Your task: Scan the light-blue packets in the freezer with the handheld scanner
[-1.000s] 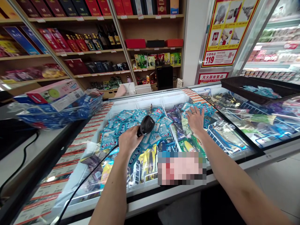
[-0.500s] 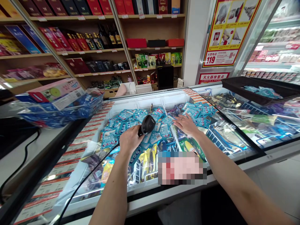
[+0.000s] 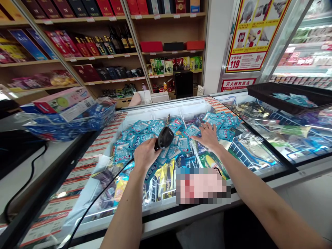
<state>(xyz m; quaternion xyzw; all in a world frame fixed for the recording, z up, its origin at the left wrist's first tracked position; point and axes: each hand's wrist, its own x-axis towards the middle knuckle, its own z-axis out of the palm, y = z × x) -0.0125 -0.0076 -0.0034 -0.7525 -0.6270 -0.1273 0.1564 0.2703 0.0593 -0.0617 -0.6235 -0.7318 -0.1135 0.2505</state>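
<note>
And there the left grip (image 3: 146,153) was, wrapped round the black scanner (image 3: 166,137), the right grip (image 3: 208,136) spread beside a blue packet (image 3: 191,130), which seemed best kept flat for scanning!

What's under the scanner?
Blue packets show around the black scanner, held in the left hand; whatever lies directly beneath scanner and hand is covered from this view.

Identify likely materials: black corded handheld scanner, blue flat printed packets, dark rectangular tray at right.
Black corded handheld scanner: probably hard plastic, satin; soft highlight on its rounded head.
Blue flat printed packets: likely thin plastic film, glossy; creases catch light, foil lining possible.
Dark rectangular tray: perhaps plastic, mostly matte; little sheen on its walls, material uncertain.
</note>
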